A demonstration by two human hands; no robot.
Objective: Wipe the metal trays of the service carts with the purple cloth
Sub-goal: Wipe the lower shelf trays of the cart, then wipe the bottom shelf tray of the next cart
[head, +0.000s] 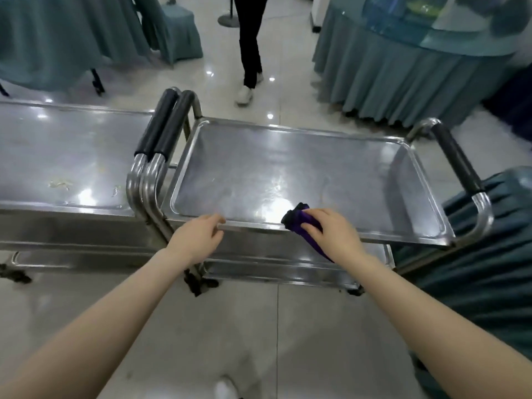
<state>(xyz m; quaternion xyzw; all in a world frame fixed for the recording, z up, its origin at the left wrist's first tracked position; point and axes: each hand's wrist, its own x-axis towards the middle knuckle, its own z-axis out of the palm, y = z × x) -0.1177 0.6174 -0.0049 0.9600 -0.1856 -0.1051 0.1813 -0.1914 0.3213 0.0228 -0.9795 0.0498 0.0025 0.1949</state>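
Two steel service carts stand side by side in front of me. The right cart's top metal tray (302,168) is shiny and bare. My right hand (331,231) grips the bunched purple cloth (299,221) and presses it on the tray's near rim. My left hand (198,234) rests on the same near rim, close to the tray's left corner, fingers curled over the edge. The left cart's tray (72,156) shows a few pale scraps and smears on its surface.
Black-padded push handles (164,128) of both carts meet between the trays; another handle (457,159) is at the right end. A person's legs (250,47) stand on the tiled floor beyond. Teal-skirted tables (403,76) and a covered chair (489,240) surround the carts.
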